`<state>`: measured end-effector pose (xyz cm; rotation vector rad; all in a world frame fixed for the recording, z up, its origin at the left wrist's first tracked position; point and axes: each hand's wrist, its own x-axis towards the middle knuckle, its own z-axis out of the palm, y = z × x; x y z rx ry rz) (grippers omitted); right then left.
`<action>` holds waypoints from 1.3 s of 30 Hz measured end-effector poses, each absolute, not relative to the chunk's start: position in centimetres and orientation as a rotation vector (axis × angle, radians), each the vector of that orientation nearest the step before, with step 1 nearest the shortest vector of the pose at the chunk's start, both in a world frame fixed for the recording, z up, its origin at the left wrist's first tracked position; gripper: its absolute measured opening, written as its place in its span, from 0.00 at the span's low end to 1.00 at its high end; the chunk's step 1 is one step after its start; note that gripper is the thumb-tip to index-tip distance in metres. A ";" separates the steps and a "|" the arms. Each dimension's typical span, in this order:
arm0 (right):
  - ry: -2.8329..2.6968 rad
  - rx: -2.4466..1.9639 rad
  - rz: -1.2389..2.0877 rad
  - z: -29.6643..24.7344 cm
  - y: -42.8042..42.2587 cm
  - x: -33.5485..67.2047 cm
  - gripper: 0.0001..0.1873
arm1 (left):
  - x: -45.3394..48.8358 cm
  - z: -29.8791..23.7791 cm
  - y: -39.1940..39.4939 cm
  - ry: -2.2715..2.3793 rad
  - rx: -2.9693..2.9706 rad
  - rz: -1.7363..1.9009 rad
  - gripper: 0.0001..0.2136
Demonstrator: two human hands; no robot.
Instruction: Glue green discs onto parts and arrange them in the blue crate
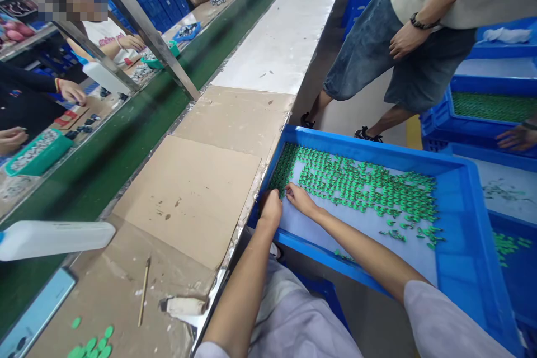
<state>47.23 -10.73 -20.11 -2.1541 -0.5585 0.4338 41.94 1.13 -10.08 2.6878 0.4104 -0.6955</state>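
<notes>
A large blue tray [461, 207] holds many small green pieces [364, 179] in rows on a pale liner. At the tray's left end, where the pieces stand densest, my left hand [271, 208] is closed with its fingers curled down. Close beside it, slightly to the right, my right hand [298, 199] has its fingertips pinched together just over the pieces. Whatever lies between the fingers of either hand is too small or hidden to make out. Some looser pieces [428, 232] lie scattered toward the tray's right end.
Left of the tray runs a bench with a cardboard sheet [197, 179], a thin stick [145, 291], a small white tube [184, 306], a white bottle [59, 239], a phone [37, 313] and green discs [94, 347]. A person [419, 39] stands beyond the tray. Co-workers sit across the green conveyor [146, 128].
</notes>
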 end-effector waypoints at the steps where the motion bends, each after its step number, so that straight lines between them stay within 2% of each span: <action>1: -0.560 -2.171 0.432 -20.1 -10.8 47.3 0.13 | 41.9 -9.9 1.4 0.448 2.701 -0.670 0.15; 7: -0.613 -2.260 0.453 -19.7 -10.5 47.1 0.08 | 41.4 -9.2 2.0 0.520 2.753 -0.635 0.12; 14: -0.743 -2.311 0.508 -18.8 -11.1 45.8 0.09 | 40.8 -9.8 1.8 0.462 2.775 -0.693 0.08; 22: -0.880 -2.348 0.541 -18.3 -10.8 44.9 0.14 | 41.2 -10.2 1.8 0.454 2.797 -0.722 0.09; 27: -0.946 -2.339 0.542 -18.3 -11.9 44.9 0.14 | 41.3 -10.5 1.8 0.453 2.765 -0.709 0.08; 31: -1.154 -2.297 0.639 -18.0 -12.7 44.3 0.11 | 41.5 -10.6 1.9 0.449 2.711 -0.641 0.05; 35: -1.307 -2.381 0.694 -17.5 -11.9 43.5 0.13 | 41.6 -9.9 2.1 0.494 2.649 -0.482 0.02; 39: -1.304 -2.425 0.703 -17.1 -10.4 42.7 0.12 | 41.1 -9.3 2.8 0.555 2.582 -0.243 0.07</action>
